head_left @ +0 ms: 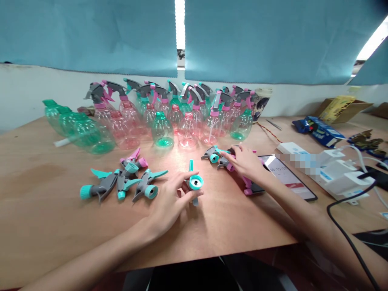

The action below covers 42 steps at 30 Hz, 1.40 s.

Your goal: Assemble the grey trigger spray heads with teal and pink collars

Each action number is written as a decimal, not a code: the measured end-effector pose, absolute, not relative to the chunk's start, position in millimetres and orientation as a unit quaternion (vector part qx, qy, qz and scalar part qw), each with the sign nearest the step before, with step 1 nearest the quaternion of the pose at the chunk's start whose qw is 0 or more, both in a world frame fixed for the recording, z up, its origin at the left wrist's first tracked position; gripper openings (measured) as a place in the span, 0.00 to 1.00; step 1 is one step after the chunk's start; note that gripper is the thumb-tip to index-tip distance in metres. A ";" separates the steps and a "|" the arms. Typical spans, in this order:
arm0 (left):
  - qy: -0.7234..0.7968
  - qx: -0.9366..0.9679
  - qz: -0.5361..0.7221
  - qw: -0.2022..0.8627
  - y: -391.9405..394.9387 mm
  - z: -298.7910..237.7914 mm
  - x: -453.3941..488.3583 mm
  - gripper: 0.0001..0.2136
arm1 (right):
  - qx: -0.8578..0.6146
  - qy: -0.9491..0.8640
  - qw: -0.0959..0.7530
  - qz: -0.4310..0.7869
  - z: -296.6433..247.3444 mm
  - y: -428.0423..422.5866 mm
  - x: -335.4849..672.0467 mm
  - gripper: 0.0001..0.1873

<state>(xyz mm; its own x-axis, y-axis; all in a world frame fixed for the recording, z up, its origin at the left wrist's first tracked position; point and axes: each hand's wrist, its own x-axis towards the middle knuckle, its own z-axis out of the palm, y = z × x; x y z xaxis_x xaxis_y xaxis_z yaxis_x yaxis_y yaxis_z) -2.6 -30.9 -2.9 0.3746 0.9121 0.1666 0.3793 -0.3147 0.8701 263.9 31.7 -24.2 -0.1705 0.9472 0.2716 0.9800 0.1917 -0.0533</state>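
Note:
My left hand (171, 198) is closed around a grey trigger spray head (196, 182), its teal collar facing up and its inside showing. My right hand (244, 162) reaches over a small group of spray heads, with its fingers stretched out. Its index fingertip is at a grey and teal spray head (214, 157). Beneath the palm, a pink and grey spray head (249, 188) is partly hidden. To the left of my left hand lie several loose spray heads (104, 185), mostly teal with grey, one with pink.
Clear green bottles (163, 131) and pink bottles (188, 131) stand at the back, many topped with spray heads. On the right are a phone (287, 178), a white power strip (306, 159) with chargers and a black cable (336, 218), a blue packet (324, 131) and a cardboard box (351, 107).

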 end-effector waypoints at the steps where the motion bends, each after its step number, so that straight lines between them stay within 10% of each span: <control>1: 0.441 0.734 0.344 0.386 -31.2 -2.6 -2.5 0.17 | -0.613 -0.778 0.120 -0.062 -24.7 32.5 262.3 0.23; 14: 0.439 0.733 0.351 0.382 -31.7 1.4 -3.2 0.14 | -0.549 -0.796 0.254 0.027 -13.4 38.4 261.9 0.24; 21: 0.434 0.769 0.336 0.329 -28.0 5.6 -5.9 0.14 | -0.483 -0.718 0.495 0.075 14.7 -4.3 225.9 0.12; 42: 0.415 0.787 0.306 0.338 -21.0 -6.7 -7.2 0.15 | -0.444 -0.645 0.323 0.532 6.2 -9.7 184.7 0.11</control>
